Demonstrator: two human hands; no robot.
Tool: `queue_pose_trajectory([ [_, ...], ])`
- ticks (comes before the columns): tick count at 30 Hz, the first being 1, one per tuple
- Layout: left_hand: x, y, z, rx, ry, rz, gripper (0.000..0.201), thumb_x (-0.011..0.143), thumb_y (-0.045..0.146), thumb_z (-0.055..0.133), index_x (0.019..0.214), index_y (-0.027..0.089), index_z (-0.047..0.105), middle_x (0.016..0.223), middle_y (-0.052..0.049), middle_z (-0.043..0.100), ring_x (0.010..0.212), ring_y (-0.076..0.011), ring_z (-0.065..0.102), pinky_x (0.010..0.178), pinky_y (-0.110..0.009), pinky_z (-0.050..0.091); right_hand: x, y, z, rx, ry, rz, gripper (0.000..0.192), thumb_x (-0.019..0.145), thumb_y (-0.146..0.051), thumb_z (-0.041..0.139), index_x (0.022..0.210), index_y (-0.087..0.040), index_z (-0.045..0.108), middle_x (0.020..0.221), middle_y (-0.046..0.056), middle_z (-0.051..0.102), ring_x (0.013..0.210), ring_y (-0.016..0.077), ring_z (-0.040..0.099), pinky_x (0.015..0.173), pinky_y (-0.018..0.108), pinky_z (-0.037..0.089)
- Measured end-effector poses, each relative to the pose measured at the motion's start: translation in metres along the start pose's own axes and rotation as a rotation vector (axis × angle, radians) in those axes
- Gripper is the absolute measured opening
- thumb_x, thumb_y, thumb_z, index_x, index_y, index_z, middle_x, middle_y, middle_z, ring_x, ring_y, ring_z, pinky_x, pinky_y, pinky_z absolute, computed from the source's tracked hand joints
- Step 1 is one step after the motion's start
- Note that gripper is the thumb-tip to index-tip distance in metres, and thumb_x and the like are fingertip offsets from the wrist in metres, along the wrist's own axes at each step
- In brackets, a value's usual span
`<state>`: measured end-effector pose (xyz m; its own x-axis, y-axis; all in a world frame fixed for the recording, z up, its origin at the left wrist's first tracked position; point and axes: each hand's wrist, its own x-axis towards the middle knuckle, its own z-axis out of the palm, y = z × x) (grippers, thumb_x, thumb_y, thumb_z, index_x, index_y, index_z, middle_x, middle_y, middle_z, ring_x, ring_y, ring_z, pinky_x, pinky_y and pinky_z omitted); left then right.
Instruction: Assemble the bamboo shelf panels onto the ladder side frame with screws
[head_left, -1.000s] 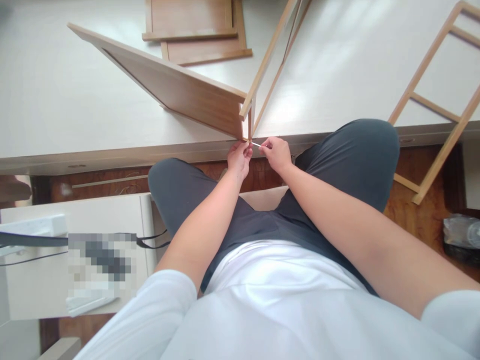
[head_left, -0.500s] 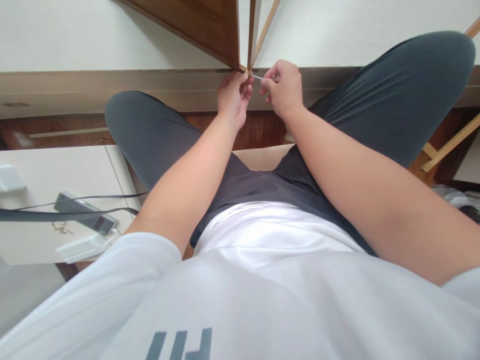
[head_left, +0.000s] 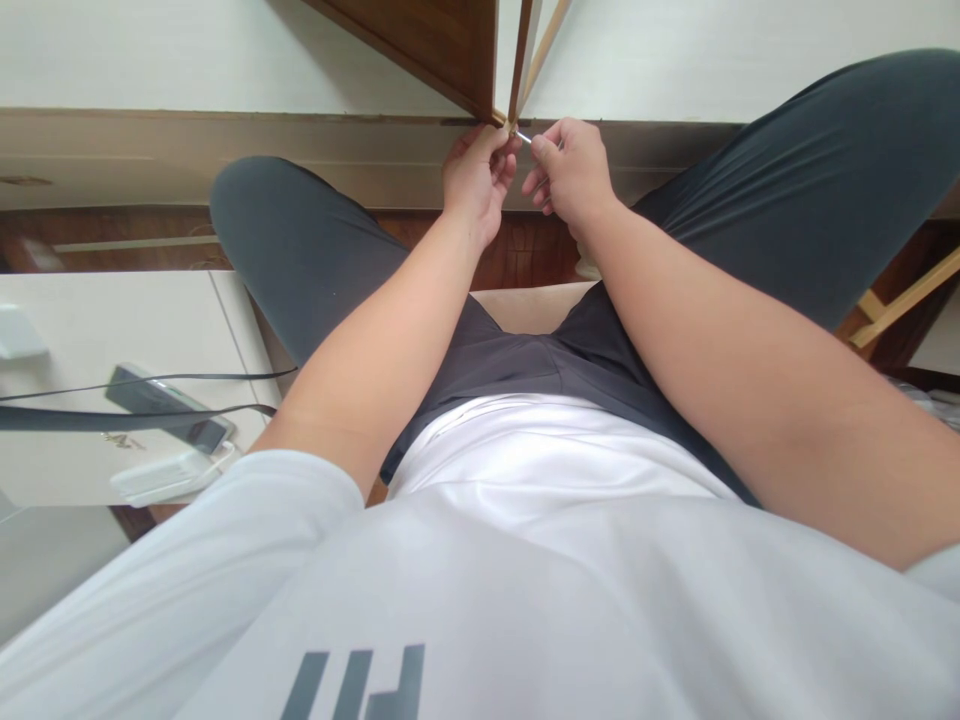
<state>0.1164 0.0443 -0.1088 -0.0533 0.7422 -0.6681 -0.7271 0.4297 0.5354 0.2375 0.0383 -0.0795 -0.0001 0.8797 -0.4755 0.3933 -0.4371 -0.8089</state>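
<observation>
Wood panel (head_left: 435, 45) is stood on its edge on the white surface (head_left: 150, 60), with its lower corner right at the near rim. A thin wood strip (head_left: 521, 55) is set just beside that corner, and a second slim strip (head_left: 546, 45) is leaned away behind it. The corner is pinched by the left hand (head_left: 476, 180), whose fingers (head_left: 501, 150) are closed together on the wood where panel and strip meet. A small silver pin (head_left: 524, 136), maybe a nail or a screw, is held by the right hand (head_left: 574, 170); its fingers (head_left: 544, 148) are squeezed shut on the pin, and the tip is pointed at the corner. The pin is too tiny for its kind to be told. Both hands are kept close, almost touching. Grey trousers (head_left: 300, 250) and a white shirt (head_left: 525, 580) are seen below. At the left, a low white cabinet (head_left: 90, 310) is seen, with a dark phone (head_left: 165, 405) and black cables (head_left: 150, 380) laid on top. A wood frame (head_left: 900, 300) is leaned at the right edge.
</observation>
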Motion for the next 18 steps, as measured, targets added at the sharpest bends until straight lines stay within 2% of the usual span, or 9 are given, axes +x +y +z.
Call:
queue_pose_trajectory([
  [2, 0.0003, 0.0004, -0.001, 0.008, -0.011, -0.002, 0.028, 0.081, 0.038, 0.079, 0.066, 0.04, 0.055, 0.081, 0.002, 0.072, 0.13, -0.0218, 0.058, 0.096, -0.04, 0.053, -0.0013, -0.0003, 0.0011, 0.002, -0.007, -0.002, 0.025, 0.107, -0.019, 0.047, 0.084, -0.025, 0.043, 0.054, -0.01, 0.059, 0.046, 0.0082, 0.046, 0.052, 0.022, 0.036],
  [7, 0.0012, -0.0002, -0.0039, 0.048, -0.031, 0.008, 0.023, 0.089, 0.012, 0.066, 0.076, 0.029, 0.058, 0.085, 0.003, 0.072, 0.124, -0.0179, 0.063, 0.101, -0.037, 0.052, -0.0039, -0.0008, 0.0031, -0.023, -0.004, -0.02, 0.025, 0.107, -0.02, 0.045, 0.084, -0.026, 0.04, 0.054, -0.01, 0.058, 0.045, 0.0101, 0.047, 0.053, 0.024, 0.036],
  [13, -0.0007, -0.0018, -0.0011, -0.017, 0.027, 0.001, 0.019, 0.087, 0.019, 0.072, 0.08, 0.034, 0.062, 0.082, 0.001, 0.072, 0.121, -0.021, 0.065, 0.094, -0.037, 0.059, -0.0045, -0.0015, 0.0044, -0.012, -0.009, -0.021, 0.027, 0.106, -0.022, 0.05, 0.083, -0.027, 0.038, 0.055, -0.01, 0.057, 0.048, 0.0103, 0.046, 0.053, 0.023, 0.038],
  [18, -0.0006, -0.001, -0.0031, 0.037, -0.007, 0.018, 0.018, 0.093, 0.011, 0.061, 0.081, 0.024, 0.061, 0.086, 0.0, 0.071, 0.113, -0.0173, 0.069, 0.088, -0.03, 0.059, -0.0021, 0.0012, 0.0071, -0.027, -0.036, -0.014, 0.026, 0.105, -0.027, 0.052, 0.083, -0.027, 0.038, 0.059, -0.008, 0.06, 0.05, 0.0121, 0.049, 0.054, 0.025, 0.04],
])
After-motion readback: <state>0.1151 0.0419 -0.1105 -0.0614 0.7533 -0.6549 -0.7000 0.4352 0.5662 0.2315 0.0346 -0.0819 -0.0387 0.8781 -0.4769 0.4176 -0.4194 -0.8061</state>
